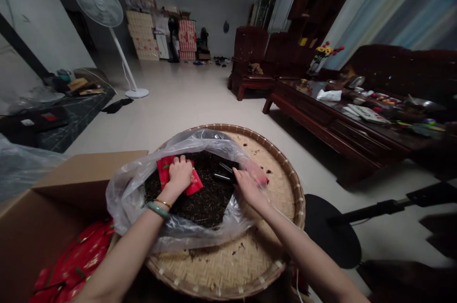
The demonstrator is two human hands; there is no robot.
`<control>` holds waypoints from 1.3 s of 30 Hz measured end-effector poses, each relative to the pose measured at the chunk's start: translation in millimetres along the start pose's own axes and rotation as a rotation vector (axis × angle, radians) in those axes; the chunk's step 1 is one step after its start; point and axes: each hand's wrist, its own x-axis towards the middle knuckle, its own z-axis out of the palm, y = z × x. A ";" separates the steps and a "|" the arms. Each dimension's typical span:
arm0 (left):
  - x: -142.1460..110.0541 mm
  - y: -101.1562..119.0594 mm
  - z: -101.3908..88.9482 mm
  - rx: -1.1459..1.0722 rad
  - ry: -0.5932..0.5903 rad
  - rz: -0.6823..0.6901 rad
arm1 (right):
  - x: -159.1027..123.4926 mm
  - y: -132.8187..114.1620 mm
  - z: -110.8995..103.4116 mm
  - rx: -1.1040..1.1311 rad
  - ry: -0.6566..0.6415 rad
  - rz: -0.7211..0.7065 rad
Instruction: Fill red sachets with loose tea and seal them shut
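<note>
A clear plastic bag (128, 184) lies open on a round woven bamboo tray (264, 246), with dark dried tea leaves (203, 208) inside. My left hand (180, 173) is closed over flat red packets (193, 185) with green marks, which rest on the leaves. At the bag's right side, my right hand (248, 186) grips a black object with bright edges (225, 172); its kind I cannot make out. Part of a red packet (262, 174) shows beyond that hand, blurred by the plastic.
An open cardboard box (89, 170) holding red packets (78, 265) stands at the lower left. To the right are a round black stand base (332, 231) and a dark wooden table (332, 136) bearing many items. A white fan (132, 70) stands further back.
</note>
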 end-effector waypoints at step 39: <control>-111.9 37.4 13.1 -1.627 -0.277 -0.183 | -18.9 -97.4 -37.2 0.359 0.458 -0.266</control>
